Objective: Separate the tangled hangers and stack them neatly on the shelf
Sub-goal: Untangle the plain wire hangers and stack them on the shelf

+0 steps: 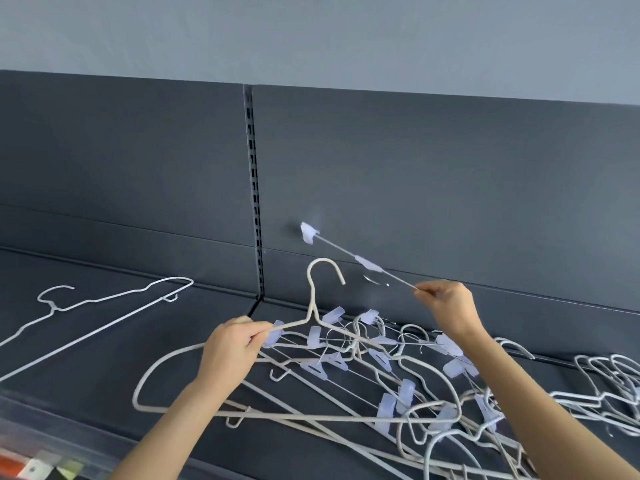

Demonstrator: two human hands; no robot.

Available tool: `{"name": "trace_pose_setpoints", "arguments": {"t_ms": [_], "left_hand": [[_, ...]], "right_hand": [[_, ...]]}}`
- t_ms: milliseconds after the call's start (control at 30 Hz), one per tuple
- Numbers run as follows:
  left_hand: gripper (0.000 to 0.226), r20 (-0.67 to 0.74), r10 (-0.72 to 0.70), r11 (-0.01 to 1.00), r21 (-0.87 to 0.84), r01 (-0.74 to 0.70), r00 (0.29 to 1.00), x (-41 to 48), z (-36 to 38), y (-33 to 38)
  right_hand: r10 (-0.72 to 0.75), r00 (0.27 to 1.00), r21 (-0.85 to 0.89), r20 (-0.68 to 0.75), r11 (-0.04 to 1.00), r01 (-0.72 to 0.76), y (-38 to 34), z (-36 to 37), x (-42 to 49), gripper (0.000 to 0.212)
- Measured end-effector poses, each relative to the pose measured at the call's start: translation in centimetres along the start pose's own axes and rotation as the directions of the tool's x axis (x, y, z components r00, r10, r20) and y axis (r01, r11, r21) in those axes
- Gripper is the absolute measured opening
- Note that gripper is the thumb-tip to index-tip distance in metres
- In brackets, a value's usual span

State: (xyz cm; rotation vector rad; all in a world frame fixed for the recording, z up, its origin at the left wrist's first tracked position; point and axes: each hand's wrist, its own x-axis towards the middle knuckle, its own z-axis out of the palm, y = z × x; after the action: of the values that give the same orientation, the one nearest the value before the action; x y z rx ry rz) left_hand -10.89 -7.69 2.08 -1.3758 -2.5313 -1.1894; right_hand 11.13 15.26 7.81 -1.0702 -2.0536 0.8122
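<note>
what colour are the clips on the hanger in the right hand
Translucent pale lilac-white clips, clearest in the head view.

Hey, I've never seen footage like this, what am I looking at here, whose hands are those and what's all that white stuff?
This is one picture from a camera worn on a person's head, looking down at their own bare hands. No machine is involved. They stand at a dark shelf covered with a tangled pile of hangers. The left hand pinches the shoulder of a cream hanger. The right hand lifts a thin clip hanger up out of the pile. One white hanger lies apart on the left.
</note>
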Motion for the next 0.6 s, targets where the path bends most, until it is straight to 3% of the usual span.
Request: {"name": "trace_pose_setpoints", "arguments": {"t_ms": [267, 333, 433, 533, 600], "left_hand": [[0.018, 0.108, -0.015, 0.999, -0.038, 0.019, 0.994, -0.1, -1.2, -0.7], [0.025, 0.119, -0.044, 0.997, -0.057, 0.051, 0.992, 0.0, -1.5, -0.7], [0.027, 0.128, -0.085, 0.992, -0.08, 0.096, 0.988, 0.0, -2.3, -0.4], [0.02, 0.106, -0.138, 0.987, -0.068, 0.146, 0.985, 0.1, -3.9, -0.3], [0.02, 0.105, -0.194, 0.98, -0.032, 0.198, 0.975, -0.1, -5.5, -0.9]], "right_hand": [[0.131, 0.954, -0.477, 0.27, 0.879, 0.014, 5.7, -0.3, -2.2, 0.025], [0.136, 0.961, -0.493, 0.24, 0.87, 0.001, 4.6, -0.7, -2.6, 0.038], [-0.04, 0.96, -0.351, 0.278, 0.926, 0.141, 2.0, -1.3, -3.5, 0.047], [-0.108, 0.836, -0.336, 0.538, 0.882, 0.33, -0.8, -0.9, -5.7, 0.109], [-0.119, 0.758, -0.427, 0.642, 0.766, 0.481, -1.7, 0.3, -6.8, 0.129]]}}
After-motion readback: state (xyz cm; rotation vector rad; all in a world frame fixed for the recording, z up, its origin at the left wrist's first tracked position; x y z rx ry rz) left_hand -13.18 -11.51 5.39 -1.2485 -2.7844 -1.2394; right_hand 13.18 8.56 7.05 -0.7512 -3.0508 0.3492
